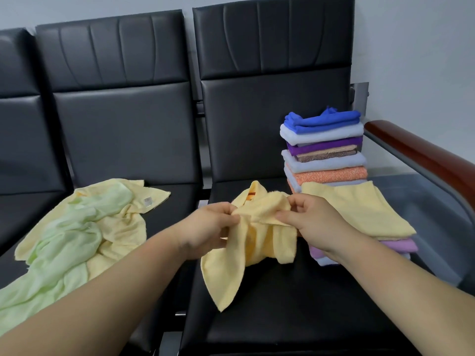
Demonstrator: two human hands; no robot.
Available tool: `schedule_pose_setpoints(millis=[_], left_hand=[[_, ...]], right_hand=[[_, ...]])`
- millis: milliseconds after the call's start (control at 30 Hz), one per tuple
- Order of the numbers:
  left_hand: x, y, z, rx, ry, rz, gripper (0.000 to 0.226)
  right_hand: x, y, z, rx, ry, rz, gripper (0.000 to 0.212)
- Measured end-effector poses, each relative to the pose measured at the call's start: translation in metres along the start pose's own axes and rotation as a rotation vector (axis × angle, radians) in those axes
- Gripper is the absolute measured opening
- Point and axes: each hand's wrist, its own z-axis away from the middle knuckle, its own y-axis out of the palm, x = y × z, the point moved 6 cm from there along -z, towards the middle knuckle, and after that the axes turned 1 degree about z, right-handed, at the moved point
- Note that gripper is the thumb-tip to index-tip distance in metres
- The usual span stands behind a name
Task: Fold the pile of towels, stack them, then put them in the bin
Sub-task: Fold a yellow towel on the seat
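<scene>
- Your left grip (210, 224) and right grip (311, 217) both pinch the bunched yellow towel (259, 242), held close together above the bench (282, 317)
- Its loose length hangs down towards you; the folded stack (359, 211) lies just to the right, nearer your right grip

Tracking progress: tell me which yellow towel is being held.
The crumpled yellow towel between the left hand and right hand. The folded yellow towel lies flat on the near stack; the spread yellow towel lies under the green towel.
</scene>
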Motion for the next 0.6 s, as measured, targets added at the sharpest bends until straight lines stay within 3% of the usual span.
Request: schedule_pose_setpoints(millis=[100,200,267,333,433,600], left_hand=[[-0.007,-0.014,0.002,-0.066,0.009,0.155,0.016],[-0.011,-0.029,0.002,-0.238,0.06,0.08,0.022],[-0.012,-0.035,0.004,-0.314,0.072,0.012,0.025],[-0.009,-0.035,0.005,-0.321,0.062,0.0,0.024],[-0.008,-0.029,0.006,-0.298,0.063,0.007,0.023],[-0.012,-0.014,0.005,-0.202,0.082,0.044,0.028]], right_hand=[[0.0,-0.002,0.0,0.014,-0.008,0.022,0.011],[0.0,-0.008,-0.002,-0.042,-0.016,0.149,0.011],[-0.001,-0.012,-0.003,-0.094,-0.009,0.355,0.014],[-0.001,-0.01,0.002,-0.119,-0.01,0.52,0.023],[0.009,-0.002,0.01,-0.151,-0.093,0.518,0.028],[0.002,0.036,0.017,0.102,-0.07,0.463,0.028]])
